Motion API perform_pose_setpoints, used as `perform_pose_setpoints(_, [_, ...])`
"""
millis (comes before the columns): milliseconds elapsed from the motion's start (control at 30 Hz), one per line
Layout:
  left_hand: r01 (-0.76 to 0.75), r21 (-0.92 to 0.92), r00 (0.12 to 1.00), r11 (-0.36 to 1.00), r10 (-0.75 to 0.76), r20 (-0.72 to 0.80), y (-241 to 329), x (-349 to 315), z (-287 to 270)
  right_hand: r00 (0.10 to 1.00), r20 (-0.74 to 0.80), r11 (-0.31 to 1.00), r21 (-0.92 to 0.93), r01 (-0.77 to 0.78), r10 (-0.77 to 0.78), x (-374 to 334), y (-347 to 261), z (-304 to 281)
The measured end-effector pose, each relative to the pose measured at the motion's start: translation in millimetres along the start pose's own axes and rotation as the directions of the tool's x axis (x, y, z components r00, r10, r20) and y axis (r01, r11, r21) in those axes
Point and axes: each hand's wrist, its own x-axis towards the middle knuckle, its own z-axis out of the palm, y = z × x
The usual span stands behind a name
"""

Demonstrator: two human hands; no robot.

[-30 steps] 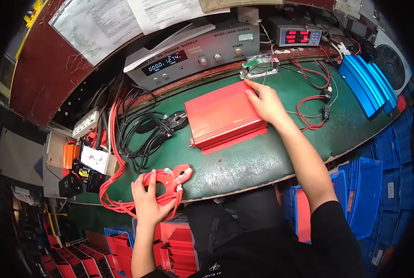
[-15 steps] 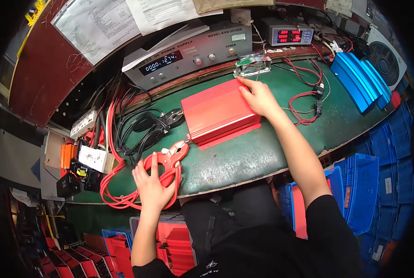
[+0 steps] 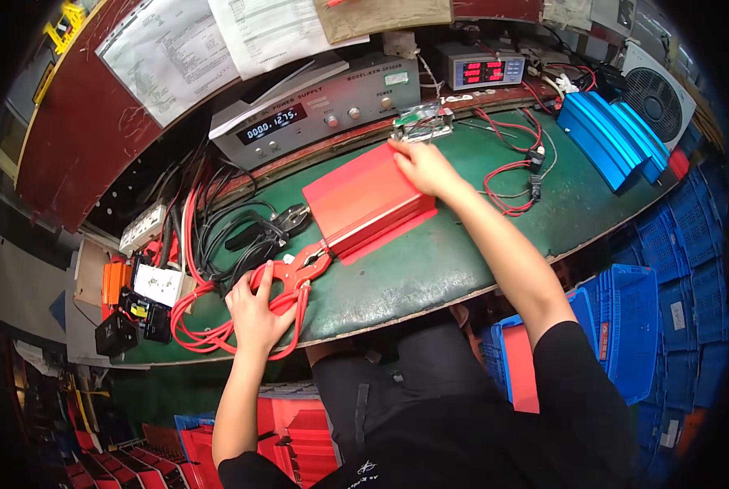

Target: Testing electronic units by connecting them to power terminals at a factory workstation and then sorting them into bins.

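Observation:
A red ribbed metal case (image 3: 368, 200) lies on the green bench top. My right hand (image 3: 426, 169) rests on its far right end, with the fingers bent over the edge. At the case's near left corner is a red battery clamp (image 3: 310, 261), its jaws up against a terminal there. My left hand (image 3: 258, 314) grips the handles of this clamp, and its thick red cable (image 3: 197, 334) loops around and below the hand. A black clamp (image 3: 289, 222) sits at the far left corner of the case, in front of coiled black cables (image 3: 242, 232).
Behind the case stand a grey power supply (image 3: 307, 110) and a small meter (image 3: 485, 69) with red digits. Blue finned housings (image 3: 605, 138) and a fan (image 3: 658, 102) are at the right. Blue crates (image 3: 629, 334) stand below the bench edge, and white sockets (image 3: 143, 228) lie at left.
The whole view has shifted, so the bench things sit a little farther left. Both hands keep their places on the clamp and the case. The power supply's reading has changed slightly.

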Motion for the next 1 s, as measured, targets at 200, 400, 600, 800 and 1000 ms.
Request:
perform_pose_setpoints(200, [-0.174,0.11,0.983,0.979,0.179,-0.036,-35.3,-5.6,-7.2,0.981,0.16,0.992,-0.058,0.116,-0.106,-56.4,-5.0,-38.9])
perform_pose_setpoints(400, [-0.312,-0.033,0.937,0.95,0.301,-0.18,-24.0,12.8,-24.5,0.874,0.476,0.921,-0.29,0.26,-0.097,-88.1,32.9,-125.6])
perform_pose_setpoints(600, [-0.463,-0.26,0.886,0.847,0.437,-0.155,119.9,135.6,-13.3,0.838,0.546,0.936,-0.3,0.184,0.01,-21.9,58.4,-94.9])
perform_pose_setpoints(800, [-0.362,-0.612,0.75,0.703,0.609,0.257,188.2,247.8,38.0,0.839,0.482,0.967,0.136,0.214,-0.253,-27.1,86.2,-96.7])
perform_pose_setpoints(1000, [-0.259,-0.631,0.684,0.731,0.6,0.415,195.6,275.0,64.2,0.791,0.445,0.903,0.112,0.416,-0.42,-38.7,62.2,-111.5])
